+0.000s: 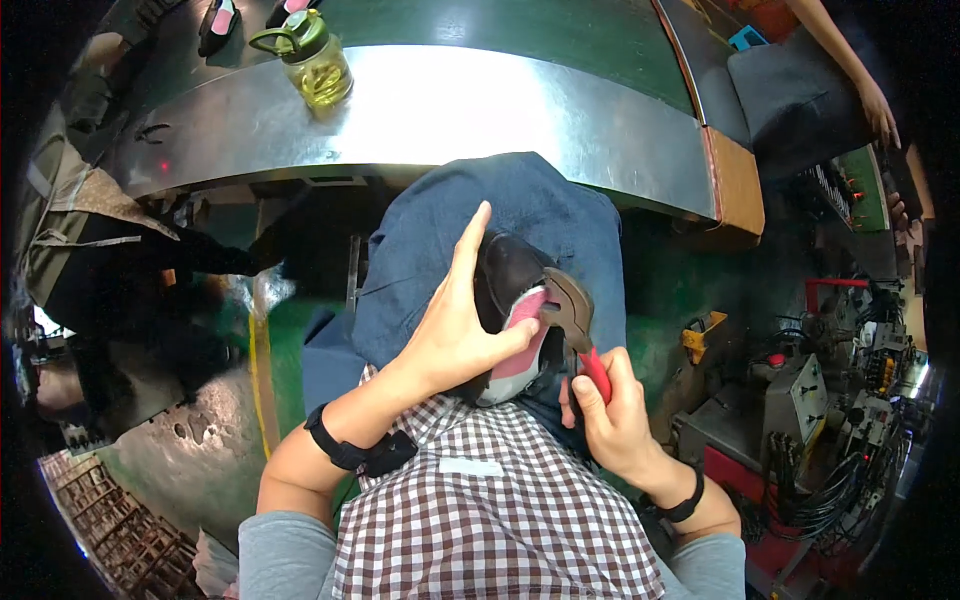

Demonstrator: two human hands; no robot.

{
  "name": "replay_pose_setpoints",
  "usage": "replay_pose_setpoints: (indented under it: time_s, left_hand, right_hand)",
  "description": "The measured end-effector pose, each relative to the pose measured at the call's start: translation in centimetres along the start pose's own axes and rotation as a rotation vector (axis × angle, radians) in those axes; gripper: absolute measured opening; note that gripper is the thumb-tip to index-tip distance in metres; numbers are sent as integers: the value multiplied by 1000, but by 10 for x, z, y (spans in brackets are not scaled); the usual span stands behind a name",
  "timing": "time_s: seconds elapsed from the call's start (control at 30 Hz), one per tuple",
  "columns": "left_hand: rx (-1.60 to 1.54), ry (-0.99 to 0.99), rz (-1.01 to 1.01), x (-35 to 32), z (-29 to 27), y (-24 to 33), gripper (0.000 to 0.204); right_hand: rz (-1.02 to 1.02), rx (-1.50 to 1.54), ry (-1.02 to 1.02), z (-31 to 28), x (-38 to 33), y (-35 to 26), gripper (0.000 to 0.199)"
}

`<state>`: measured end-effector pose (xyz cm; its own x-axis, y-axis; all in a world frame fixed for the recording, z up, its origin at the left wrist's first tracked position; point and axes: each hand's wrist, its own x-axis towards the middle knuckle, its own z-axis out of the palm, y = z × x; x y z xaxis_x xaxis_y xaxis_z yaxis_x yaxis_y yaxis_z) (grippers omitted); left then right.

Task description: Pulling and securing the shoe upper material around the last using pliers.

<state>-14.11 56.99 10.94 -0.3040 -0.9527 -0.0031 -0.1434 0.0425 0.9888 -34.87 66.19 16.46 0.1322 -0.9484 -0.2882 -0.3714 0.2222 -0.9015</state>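
A black shoe (512,262) with a pink insole rests on my lap, its dark rounded end pointing away from me. My left hand (450,335) steadies it, the thumb pressed over the opening and the fingers stretched along its left side. In my right hand (618,420) is a pair of pincers (573,308) with red handles, gripped in closed fingers. The steel head of the pincers lies against the right edge of the shoe's opening. What is between the jaws is too small to tell.
Beyond my knees runs a metal-edged bench (600,135) with a green top. On it stand a yellow-green water bottle (320,72) and more black shoes (217,28) at far left. Machinery with cables (800,400) is to my right. Another person's arm (850,65) reaches in at upper right.
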Motion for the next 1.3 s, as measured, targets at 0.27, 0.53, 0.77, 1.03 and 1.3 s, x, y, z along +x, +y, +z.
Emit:
replay_pose_setpoints:
  time_s: [0.27, 0.53, 0.77, 1.03, 1.3]
  left_hand:
    - [144, 2, 40, -4, 5, 8, 116]
    - [86, 87, 4, -13, 10, 1, 116]
    - [125, 50, 62, -11, 1, -5, 119]
    - [56, 84, 47, -16, 10, 2, 121]
    - [138, 145, 156, -32, 17, 6, 131]
  right_hand:
    - [-352, -16, 257, 42, 19, 71, 16]
    - [44, 428, -221, -7, 19, 45, 36]
    - [221, 862, -513, -30, 7, 25, 25]
    - [288, 575, -374, -32, 2, -23, 19]
    - [255, 458, -301, -17, -13, -12, 37]
